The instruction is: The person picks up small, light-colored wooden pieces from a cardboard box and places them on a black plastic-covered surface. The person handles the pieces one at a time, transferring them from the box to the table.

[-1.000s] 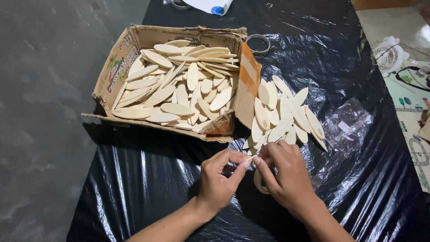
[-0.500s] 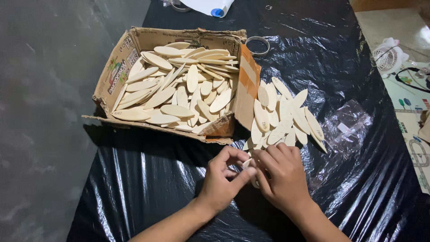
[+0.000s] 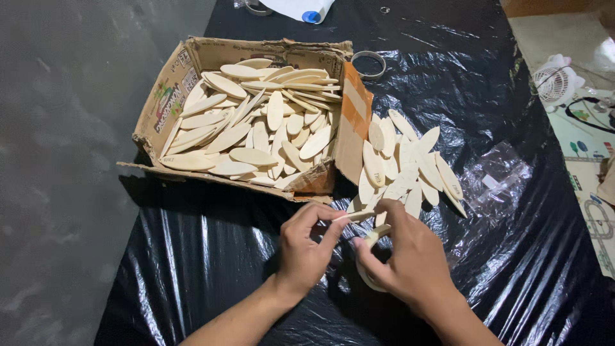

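Low in the middle of the frame, the left hand point(image 3: 306, 247) pinches one end of a pale, flat, leaf-shaped wooden piece point(image 3: 352, 217) between thumb and forefinger; the right hand point(image 3: 410, 259) is closed around a roll of pale tape point(image 3: 370, 263), with a short tongue of it lifted toward the piece (whether it already sticks to the wood I cannot tell). By the look of it, the step in hand is joining tape to that single piece, and the next move would call for a steady pull and a clean press, since the piece is thin and held only at its tip. Just beyond the hands, right of centre, lies a loose heap of similar pale wooden pieces point(image 3: 403, 163) on the black plastic-covered surface point(image 3: 192, 269); a torn brown cardboard box point(image 3: 165, 102) full of more sits in the upper left; a crumpled clear plastic bag point(image 3: 496, 179) lies at the right.
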